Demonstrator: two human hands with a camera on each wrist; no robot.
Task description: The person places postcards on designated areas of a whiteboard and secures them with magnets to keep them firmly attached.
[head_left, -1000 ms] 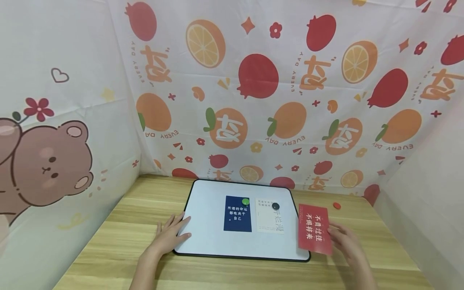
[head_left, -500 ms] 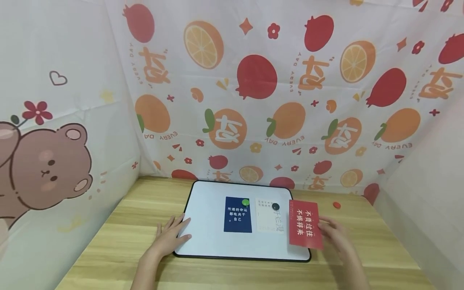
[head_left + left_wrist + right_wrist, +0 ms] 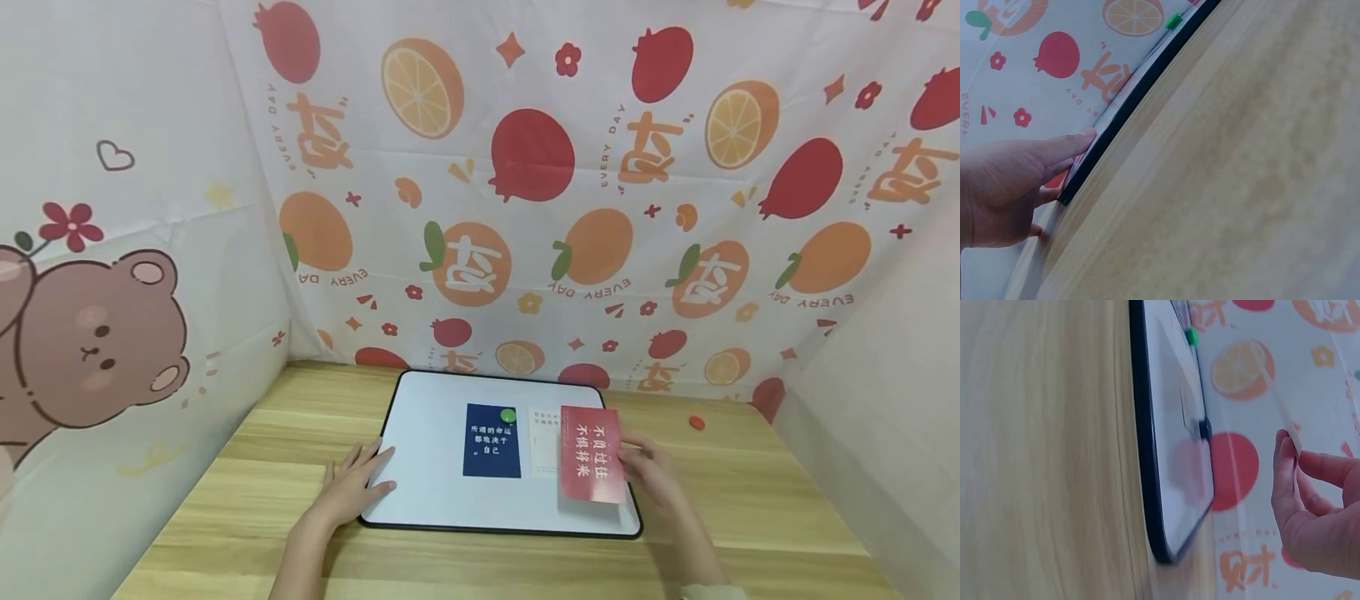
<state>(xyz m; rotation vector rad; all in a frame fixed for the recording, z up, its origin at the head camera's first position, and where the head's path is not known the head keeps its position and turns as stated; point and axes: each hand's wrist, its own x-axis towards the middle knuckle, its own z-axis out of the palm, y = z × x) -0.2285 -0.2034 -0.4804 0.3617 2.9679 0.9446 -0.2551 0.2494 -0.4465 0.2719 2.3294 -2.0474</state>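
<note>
A whiteboard with a black frame (image 3: 427, 500) lies on the table. My left hand (image 3: 348, 487) rests spread over its left edge; in the left wrist view the thumb (image 3: 1072, 147) reaches onto the frame. Between thumb and fingers, my right hand (image 3: 652, 471) pinches the right edge of a red card with white lettering (image 3: 588, 454). That card hovers over the board's right part and covers much of a white card (image 3: 543, 450). A dark blue card (image 3: 491, 457) lies beside it under a green round magnet (image 3: 508, 415). The black magnet (image 3: 1205, 429) shows only in the right wrist view.
A red round magnet (image 3: 697, 422) lies on the wooden table (image 3: 765, 500), right of the board. Behind the table hangs a fruit-print cloth (image 3: 420, 333); a bear-print cloth (image 3: 225, 308) closes off the left side.
My right hand has carried the red card leftward, from the board's right edge to over the white card, hiding the black magnet in the head view. The left hand stays put.
</note>
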